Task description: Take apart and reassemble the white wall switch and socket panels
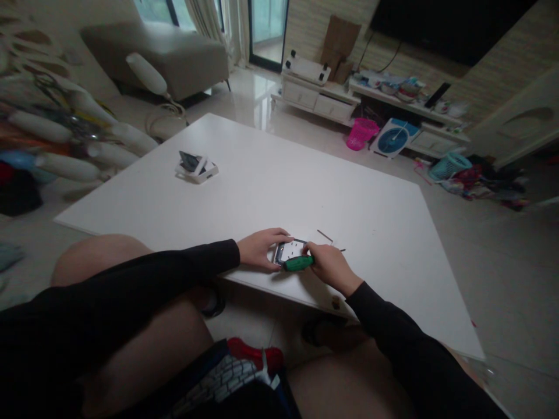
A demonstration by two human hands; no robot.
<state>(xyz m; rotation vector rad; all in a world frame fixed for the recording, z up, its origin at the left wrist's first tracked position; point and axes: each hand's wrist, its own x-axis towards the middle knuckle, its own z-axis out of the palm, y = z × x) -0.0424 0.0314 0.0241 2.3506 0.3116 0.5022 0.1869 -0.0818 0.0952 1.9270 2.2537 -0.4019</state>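
A small white socket-like plate (292, 251) lies near the front edge of the white table (262, 174). My left hand (261, 248) grips its left side, fingers curled over the top edge. My right hand (328, 266) is closed on a green-handled screwdriver (298, 263), whose handle lies across the plate's lower edge. Both arms wear black sleeves. Two thin dark screws (325, 235) lie on the table just beyond my right hand.
A second white plate with a dark part (196, 166) sits at the table's far left. A grey armchair (174, 55), a low white TV cabinet (318, 96), a pink basket (361, 133) and a small fan (392, 138) stand beyond. My bare knees are under the table's front edge.
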